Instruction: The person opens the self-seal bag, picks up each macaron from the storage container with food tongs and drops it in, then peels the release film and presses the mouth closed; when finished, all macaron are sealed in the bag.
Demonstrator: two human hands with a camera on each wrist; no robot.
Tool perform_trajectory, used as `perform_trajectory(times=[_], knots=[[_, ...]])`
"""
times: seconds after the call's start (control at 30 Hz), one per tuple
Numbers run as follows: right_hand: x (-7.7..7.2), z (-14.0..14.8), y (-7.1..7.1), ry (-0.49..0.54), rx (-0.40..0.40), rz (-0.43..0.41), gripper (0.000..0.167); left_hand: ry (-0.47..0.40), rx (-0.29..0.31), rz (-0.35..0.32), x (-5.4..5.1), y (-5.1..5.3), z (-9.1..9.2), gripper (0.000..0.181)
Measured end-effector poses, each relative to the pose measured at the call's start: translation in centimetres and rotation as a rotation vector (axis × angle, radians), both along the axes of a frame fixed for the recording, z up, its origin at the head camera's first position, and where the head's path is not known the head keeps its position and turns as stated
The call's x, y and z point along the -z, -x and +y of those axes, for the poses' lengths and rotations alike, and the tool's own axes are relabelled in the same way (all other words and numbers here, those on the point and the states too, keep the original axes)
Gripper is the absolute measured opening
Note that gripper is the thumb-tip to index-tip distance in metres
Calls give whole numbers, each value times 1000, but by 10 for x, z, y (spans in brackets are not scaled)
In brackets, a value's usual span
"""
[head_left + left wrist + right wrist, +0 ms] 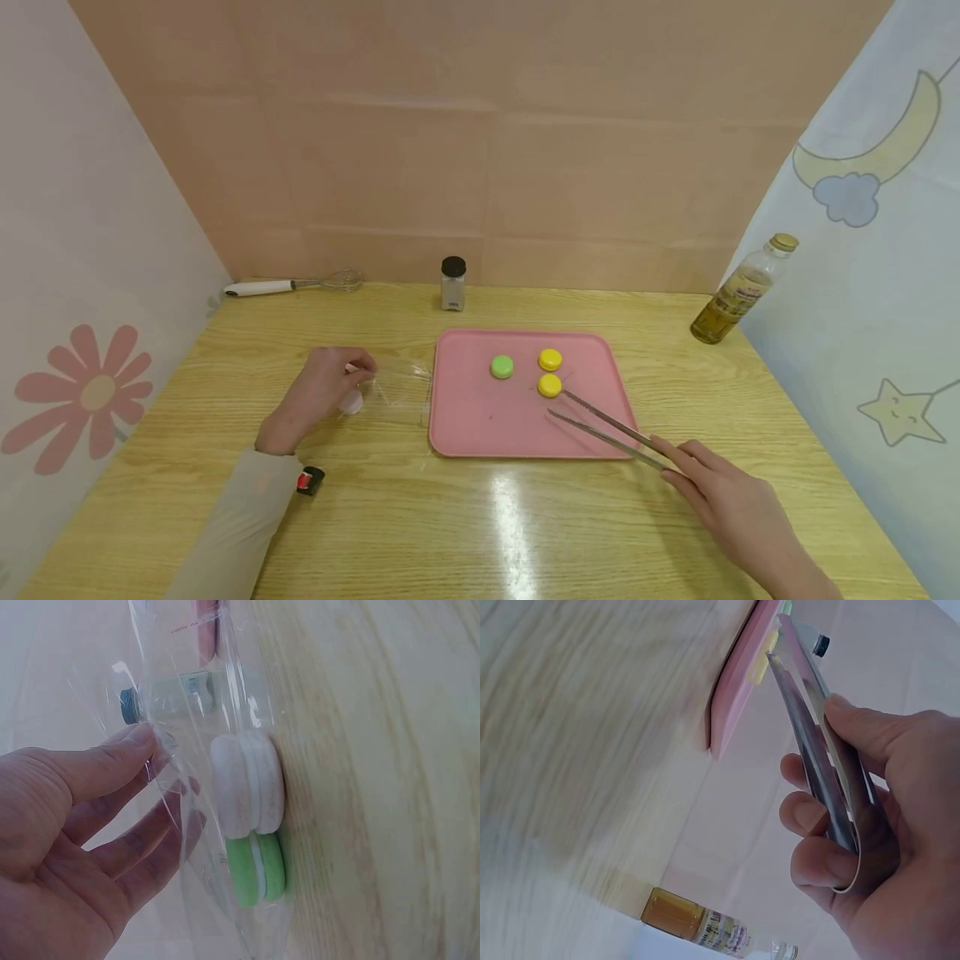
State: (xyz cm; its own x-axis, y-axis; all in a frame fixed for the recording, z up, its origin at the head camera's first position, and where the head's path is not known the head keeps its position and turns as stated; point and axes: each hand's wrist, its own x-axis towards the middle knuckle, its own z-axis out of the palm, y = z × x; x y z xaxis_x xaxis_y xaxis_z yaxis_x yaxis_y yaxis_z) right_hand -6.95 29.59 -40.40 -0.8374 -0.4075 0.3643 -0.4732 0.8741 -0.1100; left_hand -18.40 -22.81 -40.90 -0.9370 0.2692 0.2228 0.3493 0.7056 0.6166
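My left hand [318,387] pinches the edge of a clear plastic bag [401,392] left of the pink tray [480,433]. Inside the bag, the left wrist view shows a pale pink macaron [247,784] touching a green one [256,870]. My right hand [735,504] grips metal tongs [607,437], their tips apart over the tray beside the nearer yellow macaron [550,385]. Another yellow macaron [550,359] lies just behind it, and a green macaron [502,367] is to their left. In the right wrist view, fingers and thumb wrap the tongs [814,757].
A black-capped jar [453,285] stands behind the tray. At the back left lies a whisk [262,287] with a white handle. An oil bottle [731,304] is at the back right, near the patterned side wall. A pinkish wall closes the back.
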Motion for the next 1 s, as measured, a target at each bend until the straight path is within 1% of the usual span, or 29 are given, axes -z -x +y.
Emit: perform_trajectory(times=[0.17,0.3,0.43,0.6,0.83,1.0], knots=[[-1,2,3,-32,44,-20,45,-5,-4,-2,-1,0,-1,8],[2,2,8,-27,50,-23,44,-12,-2,-3,0,0,-1,8],[5,1,13,-10,44,-31,43,-16,-1,-3,0,0,-2,8],[5,-4,19,2,35,-64,42,-9,-2,4,0,0,-2,8],[6,-11,25,3,5,-31,45,-16,5,4,-2,-1,-2,7],[8,-15,28,5,-3,-18,42,-17,10,7,-2,0,-2,7]])
